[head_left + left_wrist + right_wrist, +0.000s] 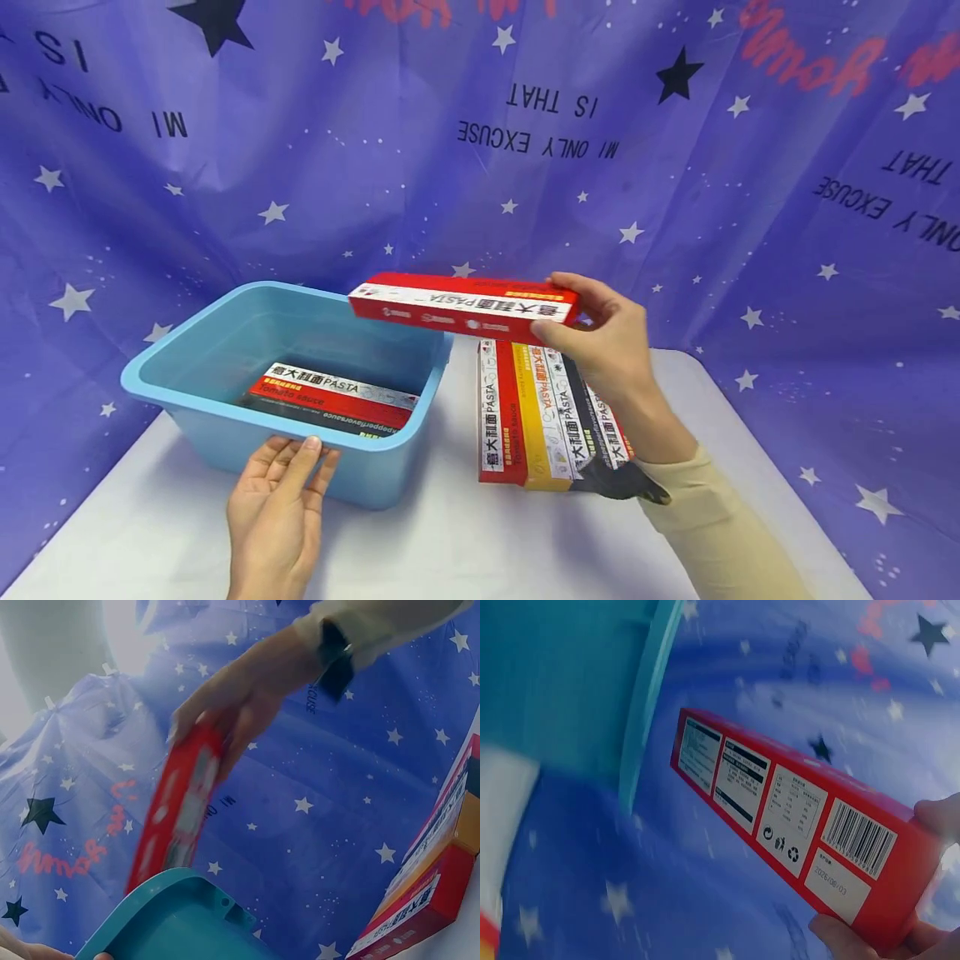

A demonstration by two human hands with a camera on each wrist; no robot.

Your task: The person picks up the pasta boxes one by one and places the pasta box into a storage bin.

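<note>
Right grip (611, 337) pinches the red pasta box (457, 308) by its 3 o'clock end, thumb on the near face, fingers round the far side. Box is in the air, roughly level, free end overlapping the 2 o'clock corner of the blue tub (367, 479) in head view; can't tell the clearance. Left grip (277, 508) pinches the tub's rim near 6 o'clock.

Handling: likely light-to-moderate, stiff card, glossy print so maybe slightly slick. Contents probably dry pasta, brittle; don't crush the walls. End hold leaves a long overhang that could dip; nearer mid-length across the long sides should balance better.

Containers: tub looks like stiff plastic, sits on the white counter (450, 542). Inside, a red tomato box (330, 396) with a black pepper box (315, 415) on its 6 o'clock side. Near wall hides part of the tub floor; can't tell what's beneath. Outside, at the tub's 3 o'clock: row of pasta boxes (517, 425), side by side, right forearm covering part.
</note>
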